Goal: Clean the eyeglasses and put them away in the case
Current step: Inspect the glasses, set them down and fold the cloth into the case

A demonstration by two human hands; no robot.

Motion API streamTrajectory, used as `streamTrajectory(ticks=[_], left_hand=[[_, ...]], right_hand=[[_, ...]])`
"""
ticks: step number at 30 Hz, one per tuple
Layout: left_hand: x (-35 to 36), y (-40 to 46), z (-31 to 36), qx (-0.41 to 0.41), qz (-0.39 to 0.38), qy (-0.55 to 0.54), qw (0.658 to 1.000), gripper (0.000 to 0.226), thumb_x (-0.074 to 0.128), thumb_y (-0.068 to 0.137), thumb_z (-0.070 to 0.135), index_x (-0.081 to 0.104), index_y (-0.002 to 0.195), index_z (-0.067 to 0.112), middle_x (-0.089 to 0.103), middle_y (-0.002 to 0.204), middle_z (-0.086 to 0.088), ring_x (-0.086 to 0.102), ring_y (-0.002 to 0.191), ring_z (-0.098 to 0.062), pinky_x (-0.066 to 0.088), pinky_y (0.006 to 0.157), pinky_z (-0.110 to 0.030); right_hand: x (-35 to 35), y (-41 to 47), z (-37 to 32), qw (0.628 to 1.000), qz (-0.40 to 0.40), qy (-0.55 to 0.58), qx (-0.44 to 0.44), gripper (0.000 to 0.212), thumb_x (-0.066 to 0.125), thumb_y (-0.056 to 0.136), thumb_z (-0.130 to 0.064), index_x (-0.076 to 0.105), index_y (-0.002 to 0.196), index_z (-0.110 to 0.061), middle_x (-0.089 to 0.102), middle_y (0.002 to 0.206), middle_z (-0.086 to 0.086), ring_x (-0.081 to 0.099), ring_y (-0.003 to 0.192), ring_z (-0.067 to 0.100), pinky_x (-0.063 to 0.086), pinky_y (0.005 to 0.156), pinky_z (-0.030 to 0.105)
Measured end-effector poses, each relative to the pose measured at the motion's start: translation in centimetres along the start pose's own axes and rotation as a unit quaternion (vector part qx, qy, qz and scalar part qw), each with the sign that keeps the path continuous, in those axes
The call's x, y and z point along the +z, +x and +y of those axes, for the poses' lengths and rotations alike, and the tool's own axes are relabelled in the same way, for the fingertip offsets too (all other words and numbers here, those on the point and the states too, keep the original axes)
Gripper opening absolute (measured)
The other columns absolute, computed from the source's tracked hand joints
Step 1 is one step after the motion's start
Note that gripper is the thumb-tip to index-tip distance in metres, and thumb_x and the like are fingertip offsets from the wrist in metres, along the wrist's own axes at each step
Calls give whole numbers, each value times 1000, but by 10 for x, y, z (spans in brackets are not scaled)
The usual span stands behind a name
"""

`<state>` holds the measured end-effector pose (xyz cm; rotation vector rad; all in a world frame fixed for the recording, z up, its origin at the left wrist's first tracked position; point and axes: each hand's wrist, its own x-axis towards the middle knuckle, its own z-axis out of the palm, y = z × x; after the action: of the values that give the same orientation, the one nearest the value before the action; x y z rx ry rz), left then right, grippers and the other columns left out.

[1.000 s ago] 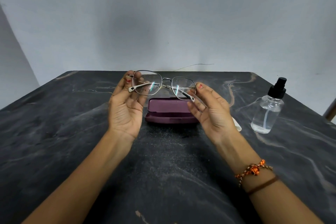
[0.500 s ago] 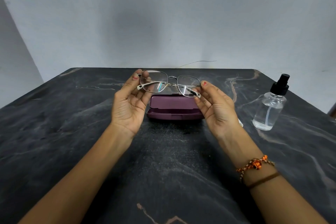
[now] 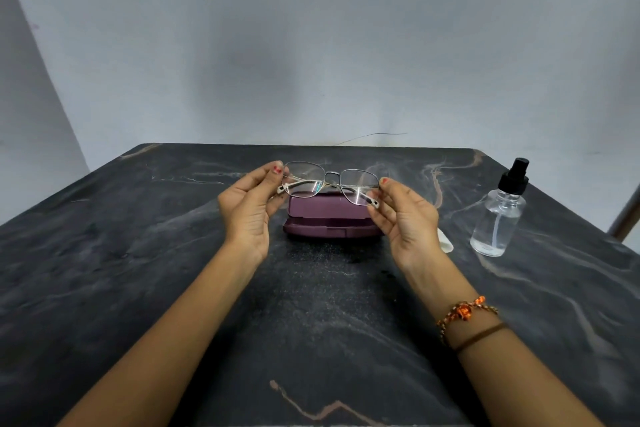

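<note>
Thin metal-framed eyeglasses (image 3: pixel 330 182) with folded temples hang in the air just above the closed maroon case (image 3: pixel 329 218). My left hand (image 3: pixel 247 208) pinches the left end of the frame between thumb and fingertips. My right hand (image 3: pixel 405 218) pinches the right end the same way. The case lies shut on the dark marble table (image 3: pixel 138 253), directly under and slightly nearer than the glasses. A small white cloth (image 3: pixel 446 243) peeks out from behind my right hand.
A clear spray bottle (image 3: pixel 498 215) with a black pump top stands to the right of the case. A grey wall rises behind the table's far edge. A metal leg or post (image 3: pixel 625 218) shows at the right border.
Both hands have shifted their hold outward to the ends of the frame and lowered the glasses slightly toward the case. The view has tilted a little.
</note>
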<state>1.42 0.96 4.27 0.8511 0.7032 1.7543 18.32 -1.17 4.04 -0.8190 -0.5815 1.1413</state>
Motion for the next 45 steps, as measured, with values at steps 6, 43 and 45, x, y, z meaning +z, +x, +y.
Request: streamTrajectory(ticks=[6,43,45], left_hand=[[-8,-1,1,-12,-7,6,1000,14,60,77,-7,65,76,7,70,57,4,66,57,-5,53,51,-15],[-148,48,70,-261,-11,296,919,18,57,76,-10,65,80,6,71,57,-2,68,57,-9,51,49,-12],[-147,47,70,-255,0,309,916,17,60,75,-8,65,80,7,71,56,-1,68,56,-7,51,49,-11]], right_hand=[[8,-12,3,999,13,-15,-37,16,62,82,-6,63,67,-12,61,46,-5,59,48,3,51,45,16],[56,-30,99,883,-183,-417,-115,27,58,84,-4,53,79,-30,65,72,1,70,77,26,57,79,47],[57,-29,100,882,-188,-418,-113,27,59,84,-5,53,80,-31,66,73,2,69,79,27,56,80,48]])
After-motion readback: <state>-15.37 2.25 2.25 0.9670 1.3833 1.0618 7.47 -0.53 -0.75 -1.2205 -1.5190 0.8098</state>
